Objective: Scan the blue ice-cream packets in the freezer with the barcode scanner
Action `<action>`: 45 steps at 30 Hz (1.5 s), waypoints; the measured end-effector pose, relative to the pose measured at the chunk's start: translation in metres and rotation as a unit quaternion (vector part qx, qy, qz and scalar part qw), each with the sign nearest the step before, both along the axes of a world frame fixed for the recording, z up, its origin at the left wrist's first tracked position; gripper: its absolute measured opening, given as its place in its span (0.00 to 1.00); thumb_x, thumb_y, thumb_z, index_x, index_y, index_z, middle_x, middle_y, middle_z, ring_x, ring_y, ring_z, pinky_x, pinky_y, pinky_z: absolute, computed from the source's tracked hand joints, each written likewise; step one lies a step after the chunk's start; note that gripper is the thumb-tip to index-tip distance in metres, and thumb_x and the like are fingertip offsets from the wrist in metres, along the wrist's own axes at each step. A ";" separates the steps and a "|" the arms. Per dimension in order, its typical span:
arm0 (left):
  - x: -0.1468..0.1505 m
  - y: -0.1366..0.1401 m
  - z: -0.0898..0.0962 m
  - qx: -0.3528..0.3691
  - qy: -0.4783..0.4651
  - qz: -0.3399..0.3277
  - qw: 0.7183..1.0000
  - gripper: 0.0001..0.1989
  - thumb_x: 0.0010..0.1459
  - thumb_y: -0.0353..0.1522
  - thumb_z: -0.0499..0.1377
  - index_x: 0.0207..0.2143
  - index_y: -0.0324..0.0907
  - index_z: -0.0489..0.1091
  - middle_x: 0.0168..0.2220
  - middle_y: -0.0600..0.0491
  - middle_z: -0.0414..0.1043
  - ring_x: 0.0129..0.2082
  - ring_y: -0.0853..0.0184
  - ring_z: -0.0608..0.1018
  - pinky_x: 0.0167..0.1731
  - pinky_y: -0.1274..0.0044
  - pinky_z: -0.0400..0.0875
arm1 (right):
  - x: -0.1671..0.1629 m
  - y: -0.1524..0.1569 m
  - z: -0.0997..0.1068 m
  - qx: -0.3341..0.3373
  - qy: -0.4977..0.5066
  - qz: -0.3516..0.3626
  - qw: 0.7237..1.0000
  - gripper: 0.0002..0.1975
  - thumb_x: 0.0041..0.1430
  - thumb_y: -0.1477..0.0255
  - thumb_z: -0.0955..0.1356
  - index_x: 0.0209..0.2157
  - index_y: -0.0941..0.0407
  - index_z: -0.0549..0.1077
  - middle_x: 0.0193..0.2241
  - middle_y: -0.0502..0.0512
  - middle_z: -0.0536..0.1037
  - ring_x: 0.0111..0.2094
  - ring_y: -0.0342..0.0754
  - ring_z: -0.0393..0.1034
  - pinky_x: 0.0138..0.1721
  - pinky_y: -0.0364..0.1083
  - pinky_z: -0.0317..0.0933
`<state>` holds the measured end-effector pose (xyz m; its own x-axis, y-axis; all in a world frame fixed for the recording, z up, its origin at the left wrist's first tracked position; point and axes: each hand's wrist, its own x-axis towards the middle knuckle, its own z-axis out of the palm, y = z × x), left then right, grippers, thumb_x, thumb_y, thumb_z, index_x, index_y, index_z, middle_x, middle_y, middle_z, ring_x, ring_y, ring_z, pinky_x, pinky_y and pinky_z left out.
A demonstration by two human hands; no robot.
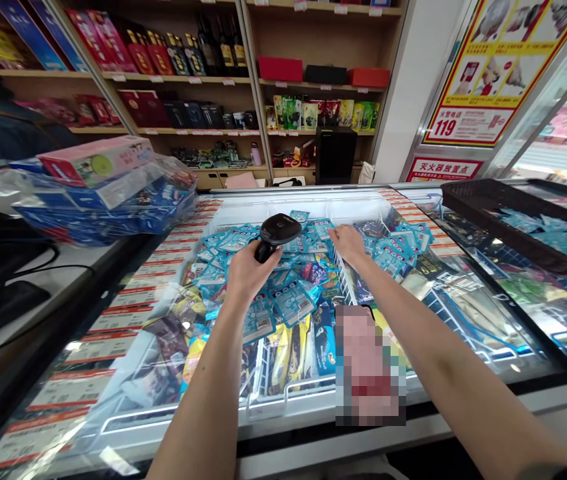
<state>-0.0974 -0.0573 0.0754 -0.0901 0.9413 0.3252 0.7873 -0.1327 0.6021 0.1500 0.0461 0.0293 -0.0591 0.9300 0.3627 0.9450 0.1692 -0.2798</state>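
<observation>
My left hand (252, 270) is wrapped round the handle of a black handheld barcode scanner (280, 229), its head over a spread of blue packets (293, 300). Further right, my right hand (348, 243) has its fingers curled at the edge of a blue packet (322, 229) and seems to pinch it, above a white wire divider (344, 277). Many similar packets lie around both hands, several with barcodes facing up. Whether they rest on the freezer's glass or inside it, I cannot tell. Yellow ice-cream wrappers (291, 353) show below them.
A blurred-out phone-like object (363, 360) lies at the chest freezer's (313, 417) near edge. Plastic-wrapped boxes (108, 193) are stacked at left. A dark basket (501, 213) with more blue packets stands right. Behind are shelves (178, 78) of bottles; a person (8, 113) is far left.
</observation>
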 end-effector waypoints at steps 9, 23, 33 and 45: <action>0.003 -0.004 0.005 -0.017 -0.005 -0.011 1.000 0.21 0.52 0.50 0.55 0.35 0.42 0.73 0.26 0.50 0.74 0.26 0.64 0.72 0.24 0.77 0.55 | -0.007 0.026 -0.002 -0.021 0.036 -0.064 0.997 0.22 0.58 0.57 0.68 0.44 0.62 0.74 0.43 0.69 0.77 0.52 0.61 0.66 0.50 0.52 0.62; 0.012 -0.006 0.007 -0.051 -0.032 -0.081 0.995 0.22 0.51 0.50 0.58 0.34 0.40 0.72 0.21 0.53 0.70 0.22 0.66 0.71 0.22 0.77 0.57 | 0.039 -0.001 0.003 -0.065 0.519 -0.045 0.851 0.07 0.53 0.71 0.70 0.27 0.55 0.66 0.19 0.48 0.72 0.25 0.51 0.76 0.28 0.49 0.73; 0.030 -0.009 0.004 -0.082 0.003 -0.163 0.983 0.21 0.51 0.49 0.58 0.32 0.39 0.72 0.20 0.54 0.67 0.21 0.68 0.68 0.21 0.78 0.54 | 0.057 -0.044 -0.016 -0.031 0.613 0.049 0.788 0.13 0.53 0.68 0.71 0.27 0.53 0.60 0.20 0.45 0.71 0.30 0.51 0.79 0.35 0.49 0.75; 0.037 -0.010 0.002 -0.083 0.026 -0.176 0.981 0.21 0.51 0.50 0.57 0.30 0.40 0.71 0.20 0.53 0.68 0.22 0.66 0.69 0.21 0.77 0.54 | 0.057 -0.048 -0.017 -0.067 0.573 0.035 0.816 0.11 0.56 0.66 0.69 0.28 0.53 0.62 0.24 0.49 0.77 0.32 0.52 0.79 0.34 0.49 0.75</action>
<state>-0.0606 -0.0673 0.0779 0.2625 0.9514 0.1608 0.7410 -0.3055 0.5979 0.2071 -0.0014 0.0127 0.1925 0.9749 0.1122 0.0392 0.1066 -0.9935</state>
